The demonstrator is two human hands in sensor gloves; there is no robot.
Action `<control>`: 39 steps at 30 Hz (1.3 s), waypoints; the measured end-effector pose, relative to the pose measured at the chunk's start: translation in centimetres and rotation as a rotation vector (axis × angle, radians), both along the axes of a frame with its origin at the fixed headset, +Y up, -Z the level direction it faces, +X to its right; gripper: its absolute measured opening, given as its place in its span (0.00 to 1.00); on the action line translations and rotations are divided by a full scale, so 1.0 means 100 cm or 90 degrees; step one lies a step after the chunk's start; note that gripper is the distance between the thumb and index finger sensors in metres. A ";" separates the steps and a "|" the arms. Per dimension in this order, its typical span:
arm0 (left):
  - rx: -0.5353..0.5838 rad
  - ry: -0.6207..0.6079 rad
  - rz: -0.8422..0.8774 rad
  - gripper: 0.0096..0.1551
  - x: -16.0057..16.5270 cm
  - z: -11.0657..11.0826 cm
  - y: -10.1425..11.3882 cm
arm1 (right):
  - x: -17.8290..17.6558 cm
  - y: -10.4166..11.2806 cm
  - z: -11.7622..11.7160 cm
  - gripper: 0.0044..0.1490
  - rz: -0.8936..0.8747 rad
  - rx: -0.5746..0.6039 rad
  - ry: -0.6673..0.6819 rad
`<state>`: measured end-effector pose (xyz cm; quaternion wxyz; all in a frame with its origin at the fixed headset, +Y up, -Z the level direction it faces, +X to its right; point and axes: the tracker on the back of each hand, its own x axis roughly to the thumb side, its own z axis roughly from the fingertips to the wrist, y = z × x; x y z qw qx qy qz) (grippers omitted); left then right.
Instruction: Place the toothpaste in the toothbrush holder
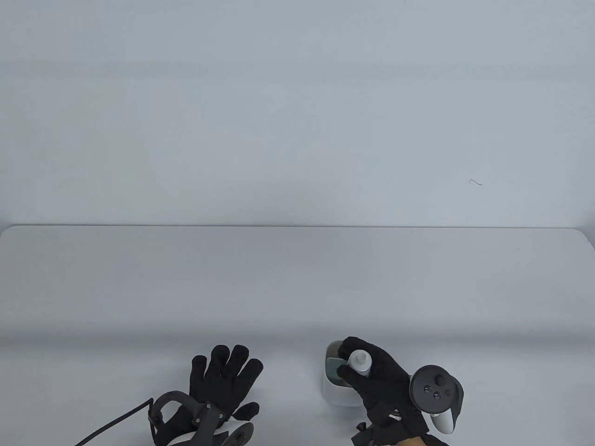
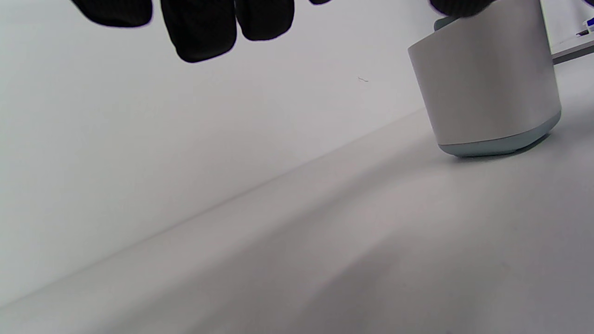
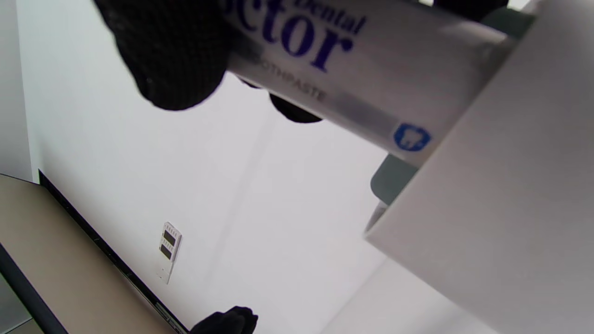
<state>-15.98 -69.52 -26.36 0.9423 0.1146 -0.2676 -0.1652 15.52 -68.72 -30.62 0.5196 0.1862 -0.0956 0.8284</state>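
Table view: right hand [image 1: 381, 378] grips the toothpaste [image 1: 360, 361] upright, its lower end inside the holder [image 1: 335, 392] near the table's [image 1: 297, 278] front edge. Left of the holder, left hand [image 1: 223, 385] rests flat, fingers spread. Beyond the holder, bare tabletop.

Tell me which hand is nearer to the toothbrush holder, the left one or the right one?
Right. The right hand is directly over the toothbrush holder, holding the toothpaste at its opening. The left hand rests flat on the table, apart from the holder.
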 end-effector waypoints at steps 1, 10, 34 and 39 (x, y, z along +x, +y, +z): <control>-0.001 0.000 0.001 0.46 0.000 0.000 0.000 | 0.000 0.000 0.000 0.55 0.003 -0.001 0.000; -0.009 -0.003 0.004 0.46 0.000 0.000 -0.001 | 0.000 -0.001 0.000 0.53 0.033 -0.004 -0.009; -0.022 0.000 0.001 0.46 -0.001 -0.001 -0.002 | 0.003 -0.003 -0.001 0.46 0.060 -0.013 -0.026; -0.023 0.000 0.000 0.46 -0.001 -0.001 -0.002 | 0.008 -0.003 -0.001 0.47 0.041 -0.012 -0.033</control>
